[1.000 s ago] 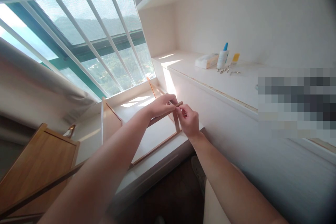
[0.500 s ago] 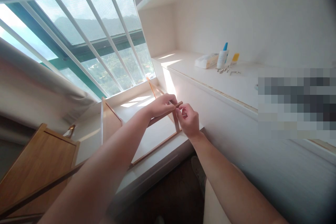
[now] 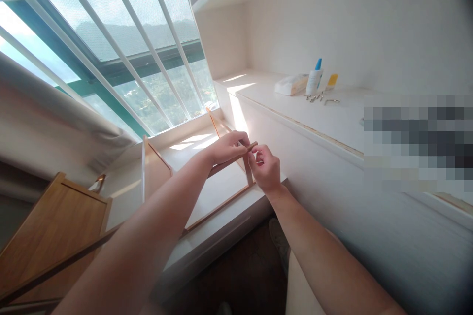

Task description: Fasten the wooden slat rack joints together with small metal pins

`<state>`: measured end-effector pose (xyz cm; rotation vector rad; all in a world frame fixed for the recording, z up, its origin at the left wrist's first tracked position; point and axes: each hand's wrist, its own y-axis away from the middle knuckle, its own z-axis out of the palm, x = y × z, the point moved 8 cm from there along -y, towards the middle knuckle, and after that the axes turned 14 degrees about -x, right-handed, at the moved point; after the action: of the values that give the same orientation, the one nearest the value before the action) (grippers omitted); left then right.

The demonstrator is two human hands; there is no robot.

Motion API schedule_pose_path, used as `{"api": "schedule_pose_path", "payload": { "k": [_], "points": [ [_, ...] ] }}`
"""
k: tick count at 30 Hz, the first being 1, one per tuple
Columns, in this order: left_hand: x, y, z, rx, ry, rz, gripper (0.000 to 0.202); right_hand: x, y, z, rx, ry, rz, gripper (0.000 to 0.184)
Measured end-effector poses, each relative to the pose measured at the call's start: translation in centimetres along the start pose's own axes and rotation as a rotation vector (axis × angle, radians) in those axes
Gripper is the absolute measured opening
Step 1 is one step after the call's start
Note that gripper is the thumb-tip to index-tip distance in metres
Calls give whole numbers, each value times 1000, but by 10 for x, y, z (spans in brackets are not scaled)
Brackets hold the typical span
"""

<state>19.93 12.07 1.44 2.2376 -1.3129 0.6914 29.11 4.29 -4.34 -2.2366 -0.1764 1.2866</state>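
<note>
A light-brown wooden frame (image 3: 222, 205) stands on the white window ledge, its near corner between my two hands. My left hand (image 3: 229, 148) is closed around the upper rail close to that corner, thumb and fingers on the wood. Just right of the rail's end, my right hand (image 3: 267, 168) is closed in a pinch at the corner. Whatever sits between its fingertips is hidden or too small to make out. The frame's corner post (image 3: 247, 171) runs down below my hands to the lower rail.
On the white shelf at right are a soft white pack (image 3: 291, 85), a white bottle with a blue tip (image 3: 314, 81), a yellow item (image 3: 332, 80), several small metal screws (image 3: 314, 98) and a hex key (image 3: 332, 102). A wooden panel (image 3: 62, 226) leans at left. The barred window is behind.
</note>
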Motion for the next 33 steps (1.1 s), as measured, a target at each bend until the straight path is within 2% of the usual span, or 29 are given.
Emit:
{"api": "schedule_pose_path", "payload": {
  "k": [33],
  "points": [
    [0, -1, 1, 11, 6, 27, 14, 0, -2, 1, -31, -20, 8, 24]
  ]
}}
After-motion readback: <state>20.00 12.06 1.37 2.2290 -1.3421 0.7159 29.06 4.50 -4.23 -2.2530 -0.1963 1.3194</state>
